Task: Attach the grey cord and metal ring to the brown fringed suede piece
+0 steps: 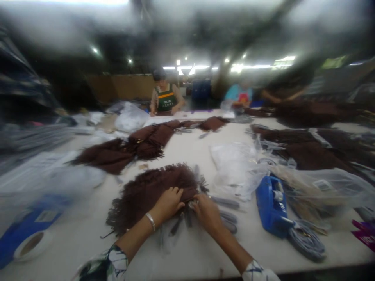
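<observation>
A dark brown fringed piece [155, 181], soft like a suede bag, lies on the white table in front of me. My left hand [169, 201] rests flat on its near right part, fingers stretched out. At the right edge of this piece, the fingers of my right hand [206, 212] are closed on it, beside a small shiny metal part [192, 203]. Blur hides the exact pinch. Grey strap-like strips [225, 202] lie beside and under my right hand. Short dark strips [175, 225] hang from the near edge between my hands.
Right of my hands stand a blue tape dispenser [271, 207] and a coiled grey strap [307, 240]. Clear plastic bags [234, 168] lie beyond. More brown fringed pieces [149, 138] form a row behind. A white tape roll [32, 245] is at left. A co-worker in a green apron [166, 99] is across the table.
</observation>
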`<action>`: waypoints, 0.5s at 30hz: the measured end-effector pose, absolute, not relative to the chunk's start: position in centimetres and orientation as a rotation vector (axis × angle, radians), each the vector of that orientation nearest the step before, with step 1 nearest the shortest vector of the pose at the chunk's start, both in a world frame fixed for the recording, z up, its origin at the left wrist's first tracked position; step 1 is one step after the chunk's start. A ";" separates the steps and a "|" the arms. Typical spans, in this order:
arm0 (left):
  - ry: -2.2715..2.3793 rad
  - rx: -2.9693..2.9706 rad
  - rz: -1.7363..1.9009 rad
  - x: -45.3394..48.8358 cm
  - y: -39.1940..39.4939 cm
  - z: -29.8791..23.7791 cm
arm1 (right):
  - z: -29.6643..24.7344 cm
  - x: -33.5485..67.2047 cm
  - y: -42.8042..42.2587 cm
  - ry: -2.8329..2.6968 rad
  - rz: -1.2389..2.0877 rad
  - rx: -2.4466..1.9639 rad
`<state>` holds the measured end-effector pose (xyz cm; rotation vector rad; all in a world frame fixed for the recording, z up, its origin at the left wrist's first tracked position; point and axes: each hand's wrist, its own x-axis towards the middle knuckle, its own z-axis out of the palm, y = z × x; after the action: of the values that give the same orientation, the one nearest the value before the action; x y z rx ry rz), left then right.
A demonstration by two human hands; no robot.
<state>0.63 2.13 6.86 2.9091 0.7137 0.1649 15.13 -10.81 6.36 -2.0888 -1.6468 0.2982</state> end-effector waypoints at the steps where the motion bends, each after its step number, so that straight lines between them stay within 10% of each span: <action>1: 0.704 2.906 0.145 0.6 2.0 6.8 | 6.5 16.2 -10.4 -1.665 0.235 -2.089; 15: 0.781 2.719 0.286 0.2 3.9 8.9 | 7.0 17.7 -3.9 -1.728 0.093 -2.205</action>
<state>0.23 3.92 8.85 2.7192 0.7809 0.2856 17.68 -3.93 7.03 -2.2048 -1.7284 0.0935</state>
